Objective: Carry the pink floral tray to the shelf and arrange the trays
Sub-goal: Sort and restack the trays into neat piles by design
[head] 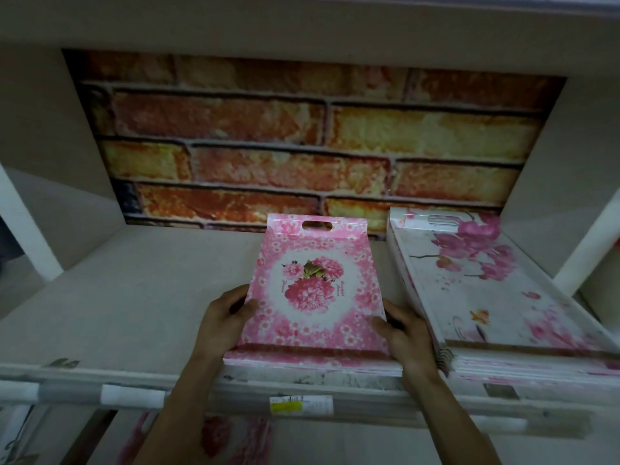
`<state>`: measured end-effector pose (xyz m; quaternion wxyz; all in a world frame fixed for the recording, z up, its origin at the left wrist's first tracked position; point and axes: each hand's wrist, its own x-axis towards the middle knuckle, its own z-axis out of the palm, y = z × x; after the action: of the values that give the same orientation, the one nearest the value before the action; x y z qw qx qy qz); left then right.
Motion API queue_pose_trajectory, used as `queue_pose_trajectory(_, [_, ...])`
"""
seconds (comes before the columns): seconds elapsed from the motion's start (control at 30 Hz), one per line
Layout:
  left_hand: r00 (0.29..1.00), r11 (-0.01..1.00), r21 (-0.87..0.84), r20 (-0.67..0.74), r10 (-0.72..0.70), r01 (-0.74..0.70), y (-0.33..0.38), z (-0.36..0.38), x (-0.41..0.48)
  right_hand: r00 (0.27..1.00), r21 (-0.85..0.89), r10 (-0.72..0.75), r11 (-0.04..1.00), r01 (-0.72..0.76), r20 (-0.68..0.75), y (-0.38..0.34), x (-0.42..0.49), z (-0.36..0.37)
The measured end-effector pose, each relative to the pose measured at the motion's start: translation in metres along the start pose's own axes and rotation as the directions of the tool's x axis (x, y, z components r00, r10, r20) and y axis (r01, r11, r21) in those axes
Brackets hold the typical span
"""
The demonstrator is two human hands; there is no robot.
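On the shelf (151, 297), in front of its brick-pattern back panel (302, 146), the pink floral tray (312, 286) lies lengthwise. Its handle cut-out is toward the back and its near end sits at the shelf's front lip. The left grip (224, 317) pinches the tray's left edge, thumb on the printed face and fingers curled round the rim. The right grip (402, 333) does the same near the right front corner, thumb on top. Just beside it on the right is a stack of white orchid trays (486, 290). The right grip is wedged in the narrow gap between the two.

The carrying looks done; what remains is squaring the tray up. The risks I see come from that tight gap and the front lip. Sliding the tray rightward could trap the knuckles against the stack or nudge its upper trays askew, and they already overhang the lip slightly. Letting go with the near end past the lip could tip the tray forward onto the lower shelf. The glossy face may slip under the thumbs. I cannot tell whether the pale layers under its near edge are other trays. If so, a push could shift them too. A price label (302, 404) is on the front rail.
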<state>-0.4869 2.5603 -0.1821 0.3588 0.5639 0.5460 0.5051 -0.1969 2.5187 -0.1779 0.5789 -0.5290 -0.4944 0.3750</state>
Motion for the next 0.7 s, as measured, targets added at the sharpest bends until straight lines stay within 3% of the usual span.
queue_pose_trajectory(0.7, [1.0,0.998,0.059,-0.008,0.005,-0.005,0.0065,0.002,-0.0027,0.996,0.024,0.073,0.997,-0.074,0.051,-0.0109,-0.004,-0.0021])
